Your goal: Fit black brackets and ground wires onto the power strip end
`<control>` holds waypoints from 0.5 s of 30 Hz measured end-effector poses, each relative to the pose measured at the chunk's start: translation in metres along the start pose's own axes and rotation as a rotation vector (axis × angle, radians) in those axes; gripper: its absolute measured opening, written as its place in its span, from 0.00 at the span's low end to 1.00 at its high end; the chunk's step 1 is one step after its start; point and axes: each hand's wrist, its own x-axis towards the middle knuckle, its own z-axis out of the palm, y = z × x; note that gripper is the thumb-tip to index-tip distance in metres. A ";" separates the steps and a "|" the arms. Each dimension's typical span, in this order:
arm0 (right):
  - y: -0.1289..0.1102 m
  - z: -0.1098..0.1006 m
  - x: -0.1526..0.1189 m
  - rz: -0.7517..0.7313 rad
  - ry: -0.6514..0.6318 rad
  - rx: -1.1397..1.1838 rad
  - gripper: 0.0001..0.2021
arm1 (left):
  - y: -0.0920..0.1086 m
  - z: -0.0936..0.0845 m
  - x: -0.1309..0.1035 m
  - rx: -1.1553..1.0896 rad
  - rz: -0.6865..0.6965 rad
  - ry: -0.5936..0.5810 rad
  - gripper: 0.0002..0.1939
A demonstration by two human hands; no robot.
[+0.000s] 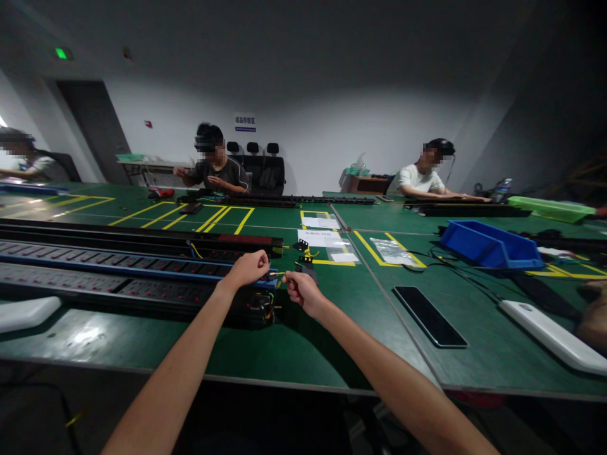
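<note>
Long dark socket strips [165, 292] lie side by side on the green table, their right ends near my hands. Over the end of the blue-edged strip [118, 258], my left hand [250, 268] is closed, its fingers bent; what it grips is too small to make out. Just right of it, my right hand [303, 292] pinches the end of a thin yellow wire [277, 273] that runs from the strip's end. The front strip has an open end with small wires [263, 304]. Black brackets with yellow wire [306, 254] lie behind my right hand.
A black phone [429, 316], a white device [550, 332] with a cable and a blue bin [488, 243] stand to the right. Another white object [28, 314] sits at the left edge. Papers [322, 237] lie beyond my hands. Several people sit around the table.
</note>
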 end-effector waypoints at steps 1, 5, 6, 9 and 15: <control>0.000 0.000 0.000 0.000 -0.001 0.000 0.11 | 0.000 0.000 0.000 -0.003 0.000 0.000 0.03; 0.001 -0.001 0.001 0.000 -0.006 -0.001 0.12 | -0.002 0.002 0.001 0.004 0.009 0.016 0.03; 0.001 -0.001 0.001 -0.001 -0.007 0.000 0.12 | -0.003 0.003 0.001 0.007 0.013 0.020 0.03; 0.002 -0.001 0.002 -0.008 -0.012 0.005 0.12 | -0.004 0.003 0.001 0.006 0.019 0.019 0.03; 0.002 -0.001 0.001 -0.020 -0.012 0.005 0.12 | -0.003 0.002 0.001 0.007 0.012 0.012 0.03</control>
